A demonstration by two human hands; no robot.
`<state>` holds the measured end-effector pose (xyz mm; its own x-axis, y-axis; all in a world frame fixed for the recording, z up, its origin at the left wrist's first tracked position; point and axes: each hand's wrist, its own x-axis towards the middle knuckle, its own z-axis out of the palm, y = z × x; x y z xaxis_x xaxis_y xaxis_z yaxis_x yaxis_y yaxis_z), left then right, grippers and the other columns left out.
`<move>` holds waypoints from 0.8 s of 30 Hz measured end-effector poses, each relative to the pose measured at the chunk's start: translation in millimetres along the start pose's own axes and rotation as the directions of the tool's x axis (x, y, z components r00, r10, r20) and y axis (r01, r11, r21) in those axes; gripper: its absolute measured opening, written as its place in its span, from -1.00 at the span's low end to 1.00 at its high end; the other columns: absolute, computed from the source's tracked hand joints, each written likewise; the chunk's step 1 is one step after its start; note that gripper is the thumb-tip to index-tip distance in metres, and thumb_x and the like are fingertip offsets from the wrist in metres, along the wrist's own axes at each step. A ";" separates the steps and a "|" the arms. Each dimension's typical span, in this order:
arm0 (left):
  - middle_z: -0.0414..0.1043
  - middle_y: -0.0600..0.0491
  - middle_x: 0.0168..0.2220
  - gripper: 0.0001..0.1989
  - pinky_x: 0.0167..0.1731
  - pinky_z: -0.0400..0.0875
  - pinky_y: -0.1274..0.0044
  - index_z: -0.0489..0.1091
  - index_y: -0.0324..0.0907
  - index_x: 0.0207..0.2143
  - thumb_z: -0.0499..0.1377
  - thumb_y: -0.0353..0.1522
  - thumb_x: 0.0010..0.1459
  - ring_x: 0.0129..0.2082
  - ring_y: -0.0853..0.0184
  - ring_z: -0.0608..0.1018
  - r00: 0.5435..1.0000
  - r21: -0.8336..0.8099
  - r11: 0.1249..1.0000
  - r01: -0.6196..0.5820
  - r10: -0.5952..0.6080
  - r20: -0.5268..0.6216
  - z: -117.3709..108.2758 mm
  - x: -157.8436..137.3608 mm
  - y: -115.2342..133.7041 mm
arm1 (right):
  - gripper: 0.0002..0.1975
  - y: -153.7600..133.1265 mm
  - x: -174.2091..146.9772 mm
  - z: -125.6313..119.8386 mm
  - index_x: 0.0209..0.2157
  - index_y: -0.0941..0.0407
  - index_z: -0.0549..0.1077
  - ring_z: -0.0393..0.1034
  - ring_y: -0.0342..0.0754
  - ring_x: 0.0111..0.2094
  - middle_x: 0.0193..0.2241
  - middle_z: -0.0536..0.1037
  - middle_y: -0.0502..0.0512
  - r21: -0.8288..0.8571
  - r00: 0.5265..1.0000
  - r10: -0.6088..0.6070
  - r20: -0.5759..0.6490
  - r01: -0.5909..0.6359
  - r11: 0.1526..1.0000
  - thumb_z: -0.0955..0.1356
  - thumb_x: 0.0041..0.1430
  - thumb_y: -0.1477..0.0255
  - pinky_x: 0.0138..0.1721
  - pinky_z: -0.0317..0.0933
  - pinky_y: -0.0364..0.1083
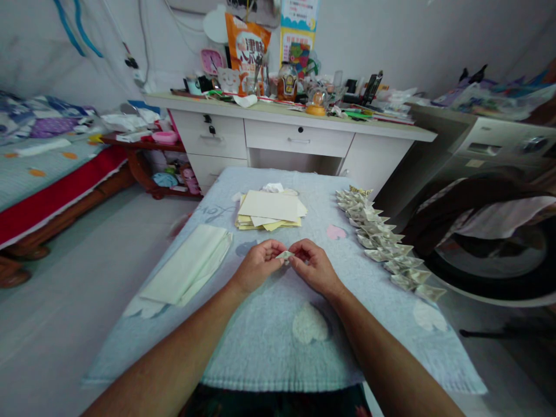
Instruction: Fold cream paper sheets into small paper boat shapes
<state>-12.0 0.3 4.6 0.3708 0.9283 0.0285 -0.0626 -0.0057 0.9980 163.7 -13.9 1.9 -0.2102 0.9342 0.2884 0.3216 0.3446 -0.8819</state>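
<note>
Between my two hands, over the middle of the cloth-covered table (260,336), is a small piece of folded paper (285,255), pale and creased. The fingers and thumb of my left hand (259,263) pinch its left side. On its right side my right hand (315,267) pinches it the same way. My fingertips hide much of its shape. Just beyond my hands lies a stack of cream and yellow paper sheets (271,208). Along the right side runs a long row of folded paper pieces (384,240) with pointed ends.
Large folded pale sheets (186,266) lie at the table's left. A crumpled white paper (273,187) sits behind the stack. Beyond stands a white desk (299,139) crowded with a jar (287,84) and an orange bag (247,49). A washing machine (490,150) is right, a bed (56,174) left.
</note>
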 end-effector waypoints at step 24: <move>0.46 0.07 -0.46 -0.79 -0.42 0.42 0.55 0.30 -0.22 -0.34 0.12 -0.24 0.12 -0.46 0.37 0.55 0.987 -0.157 0.987 -0.026 0.000 -0.163 -1.4 2.5 -2.7 | -0.86 0.2 2.9 -1.0 -0.36 0.15 0.39 0.35 -0.17 -0.53 -0.55 0.49 -0.01 0.321 0.979 0.203 -0.009 -0.190 0.928 0.25 0.14 0.39 -0.45 0.23 -0.16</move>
<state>-12.2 3.1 1.9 0.2145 0.9765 0.0190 -0.2172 0.0287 0.9757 164.1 -11.1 3.0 -0.1316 0.9856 0.1064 0.0418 0.1127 -0.9927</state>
